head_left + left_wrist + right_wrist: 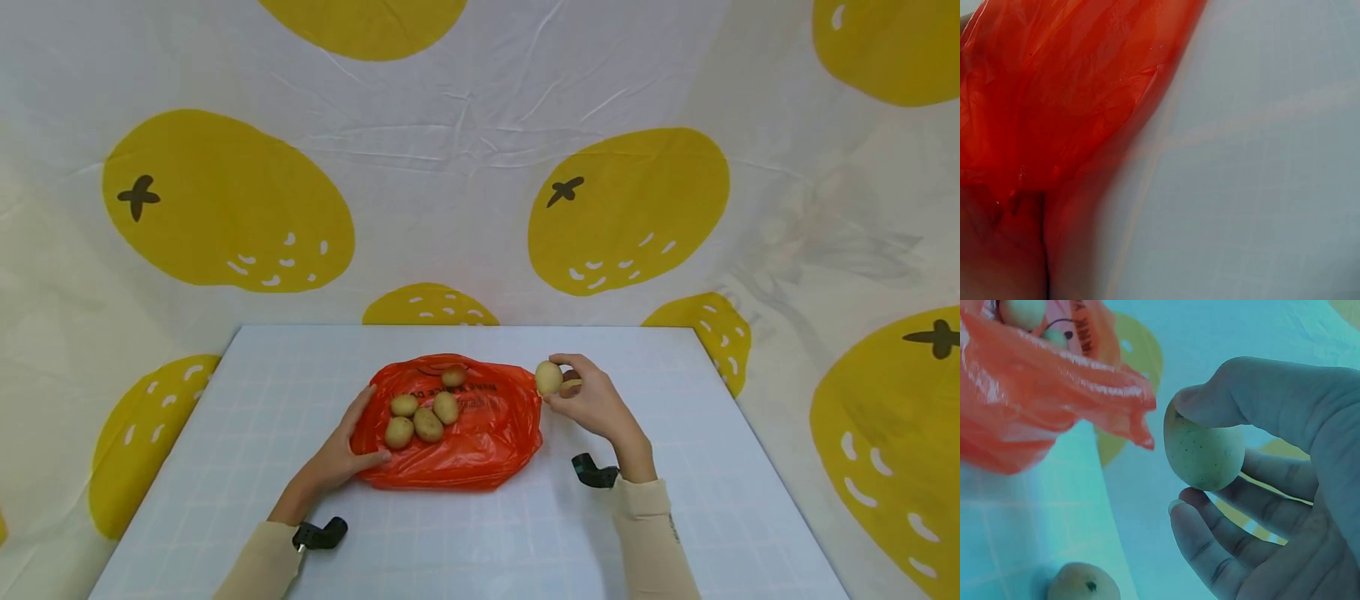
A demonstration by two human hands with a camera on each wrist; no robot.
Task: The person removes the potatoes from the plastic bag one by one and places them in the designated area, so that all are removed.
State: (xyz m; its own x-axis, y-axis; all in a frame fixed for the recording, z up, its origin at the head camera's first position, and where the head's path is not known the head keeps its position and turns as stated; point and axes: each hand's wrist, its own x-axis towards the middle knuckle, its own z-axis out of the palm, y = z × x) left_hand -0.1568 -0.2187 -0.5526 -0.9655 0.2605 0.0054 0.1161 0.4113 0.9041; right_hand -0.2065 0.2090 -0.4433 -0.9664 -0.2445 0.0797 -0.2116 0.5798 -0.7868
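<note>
My right hand (592, 400) pinches a pale yellow potato (548, 377) between thumb and fingertips, beside the right end of a red plastic bag (495, 450). The right wrist view shows the held potato (1204, 453) speckled, raised off the table and apart from the bag's edge. My left hand (337, 450) holds the bag's left side, thumb in front and fingers along the far edge. In the left wrist view, red plastic (1066, 81) hides most of that hand. Several potatoes (428, 425) lie grouped at the bag's left half, with one browner potato (453, 377) farther back.
Another potato (1084, 584) lies on the table right of the bag, mostly hidden behind my right hand in the head view. The white table (480, 542) has a faint grid. A backdrop with yellow fruit prints (630, 208) stands behind its far edge.
</note>
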